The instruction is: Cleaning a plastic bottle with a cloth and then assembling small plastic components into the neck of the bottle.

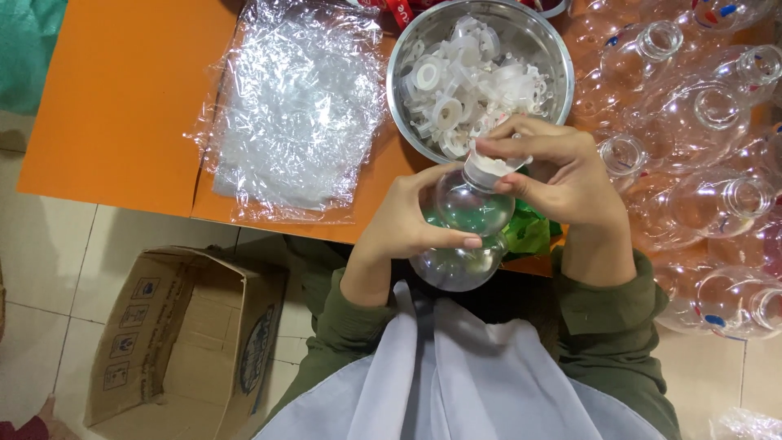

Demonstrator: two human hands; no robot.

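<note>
Nearest the wearer, below a white apron and green sleeves, the left hand is wrapped around a clear round bottle, thumb laid across the front and fingers behind. The grip is clamped on the bottle's body, which sits at the bench edge, over the lap, neck tilted away and to the right.

Just above, the right hand is closed over the neck, fingertips pinching a white cap seated on the mouth. Whether the cap is fully home cannot be told; the fingers hide its far side.

Position relative to the grip: the bottle body lies inside the left palm, the cap sits at the right fingertips, and the two hands almost touch at the shoulder of the bottle.

Risks, as judged from this position:
- The thin wall could dent or slide if the left hand squeezes hard while the right presses or twists.
- A cap set on at a tilt could seat crooked or pop off.
- The bottle is unsupported from below, so a slip would likely send it onto the lap or to the floor beside the open carton.

Further out stands a steel bowl of white caps, crumpled plastic bags to its left, and empty bottles crowded at right; a stray elbow could knock those.
</note>
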